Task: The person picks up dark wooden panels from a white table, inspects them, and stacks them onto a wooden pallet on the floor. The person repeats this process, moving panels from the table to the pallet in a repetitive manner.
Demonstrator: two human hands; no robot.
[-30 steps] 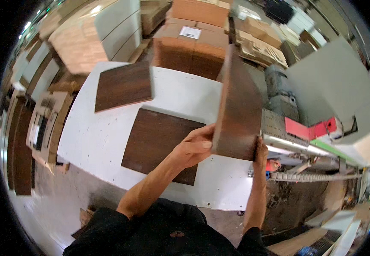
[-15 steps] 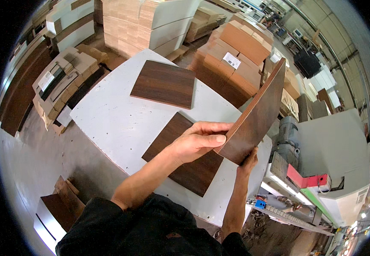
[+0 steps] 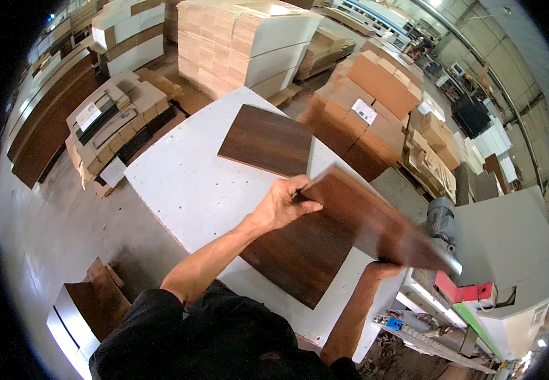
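A dark brown wood-grain board (image 3: pixel 369 215) is tilted above the pale table (image 3: pixel 179 164), its right part smeared by motion. My left hand (image 3: pixel 285 204) pinches the board's left end, with the thumb on the near side. Beneath the board's near edge is my right hand (image 3: pixel 383 271), gripping it, its fingers mostly hidden by the board. Another brown board (image 3: pixel 300 266) lies flat under my left arm, partly covered by the held one. A third brown board (image 3: pixel 267 140) rests flat at the table's far end.
Stacked cartons (image 3: pixel 357 126) stand beyond the table's right side, and a tall stack of panels (image 3: pixel 242 47) behind it. A machine with a motor (image 3: pixel 440 218) sits close on the right. More panels on a pallet (image 3: pixel 119 120) are at the left.
The held board has swung from upright down to a flatter tilt, its far end now toward the right. Both hands have turned with it, and the view has shifted slightly.
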